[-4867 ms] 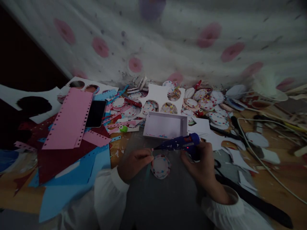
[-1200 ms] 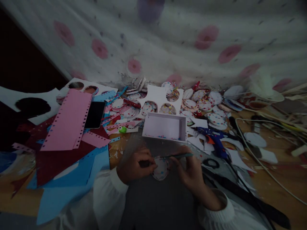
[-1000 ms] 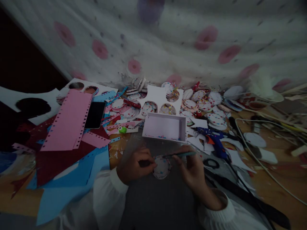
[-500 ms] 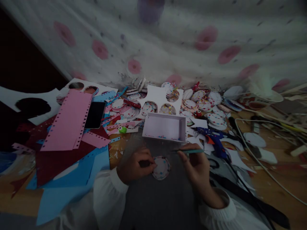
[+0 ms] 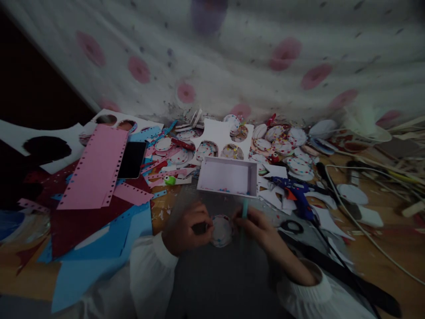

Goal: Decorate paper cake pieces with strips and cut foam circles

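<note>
Fingers of the left hand (image 5: 187, 228) are curled in, and the left edge of a small round white paper disc with coloured dots (image 5: 221, 231) is pinched between them. The disc is laid flat on a dark grey mat (image 5: 215, 279), right in front of the person and between the two hands. A thin teal stick (image 5: 245, 208) is gripped by the closed fingers of the right hand (image 5: 257, 223). The stick is held almost upright, just at the right edge of the disc. Whether its tip touches the paper cannot be told.

A shallow white cardboard box (image 5: 228, 177) is seen just behind the hands, open side up. A blue glue gun (image 5: 297, 192) is laid on white paper scraps to the right, apart from the right hand. To the left, a long pink paper sheet with punched holes (image 5: 96, 168) is spread beside a black phone (image 5: 132, 159). Many more dotted paper discs (image 5: 282, 133) are piled near the white cloth with pink spots (image 5: 232, 57) at the back.
</note>
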Action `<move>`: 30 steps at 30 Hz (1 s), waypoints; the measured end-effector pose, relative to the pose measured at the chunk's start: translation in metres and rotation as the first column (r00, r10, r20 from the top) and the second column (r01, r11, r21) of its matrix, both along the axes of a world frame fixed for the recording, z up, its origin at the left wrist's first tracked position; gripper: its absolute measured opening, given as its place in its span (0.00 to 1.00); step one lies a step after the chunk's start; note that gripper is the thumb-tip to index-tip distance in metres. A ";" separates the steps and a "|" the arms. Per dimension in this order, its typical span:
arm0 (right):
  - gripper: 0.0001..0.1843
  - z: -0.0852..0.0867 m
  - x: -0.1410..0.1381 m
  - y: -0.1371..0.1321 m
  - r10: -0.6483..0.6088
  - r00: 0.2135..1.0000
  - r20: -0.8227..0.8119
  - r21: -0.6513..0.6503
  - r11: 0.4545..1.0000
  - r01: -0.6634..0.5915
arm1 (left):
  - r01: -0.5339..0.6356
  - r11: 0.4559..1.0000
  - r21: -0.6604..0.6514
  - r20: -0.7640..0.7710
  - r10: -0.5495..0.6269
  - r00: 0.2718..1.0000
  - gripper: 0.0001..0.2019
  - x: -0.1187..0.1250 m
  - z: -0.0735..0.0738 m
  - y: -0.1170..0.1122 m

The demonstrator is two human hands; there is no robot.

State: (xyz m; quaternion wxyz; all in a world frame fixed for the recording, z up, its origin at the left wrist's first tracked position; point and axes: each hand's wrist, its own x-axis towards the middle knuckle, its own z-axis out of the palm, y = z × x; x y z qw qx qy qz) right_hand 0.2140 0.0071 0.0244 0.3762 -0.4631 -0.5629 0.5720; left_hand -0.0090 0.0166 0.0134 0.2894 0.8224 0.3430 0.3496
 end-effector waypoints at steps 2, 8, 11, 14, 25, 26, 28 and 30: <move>0.11 -0.002 -0.006 -0.001 0.039 0.998 0.058 -0.007 0.999 -0.039 | -0.002 0.998 0.059 -0.055 0.005 0.998 0.06 0.001 0.002 -0.001; 0.21 -0.012 -0.011 -0.001 0.026 0.986 0.164 -0.122 0.993 -0.006 | -0.016 0.981 0.193 -0.146 0.045 0.988 0.06 0.001 -0.002 -0.004; 0.22 -0.013 -0.011 -0.001 0.042 0.989 0.142 -0.159 0.987 -0.019 | -0.005 0.974 0.225 -0.157 0.042 0.987 0.06 0.001 -0.004 -0.004; 0.20 -0.011 -0.012 -0.001 0.078 0.990 0.119 -0.184 0.981 -0.055 | -0.008 0.964 0.265 -0.171 0.055 0.984 0.05 0.001 -0.003 -0.003; 0.18 -0.010 -0.012 0.000 0.113 0.988 0.101 -0.253 0.964 -0.084 | -0.049 0.954 0.297 -0.188 0.109 0.976 0.07 0.001 -0.001 -0.003; 0.18 -0.010 -0.011 0.000 0.111 0.989 0.100 -0.256 0.963 -0.082 | -0.051 0.954 0.294 -0.178 0.107 0.978 0.07 0.001 -0.001 -0.003; 0.19 -0.009 -0.011 0.000 0.103 0.990 0.096 -0.252 0.965 -0.076 | -0.056 0.954 0.293 -0.159 0.106 0.982 0.07 0.000 -0.001 -0.003; 0.19 -0.009 -0.011 0.000 0.100 0.991 0.090 -0.252 0.965 -0.075 | -0.053 0.955 0.292 -0.150 0.100 0.984 0.07 0.000 -0.001 -0.003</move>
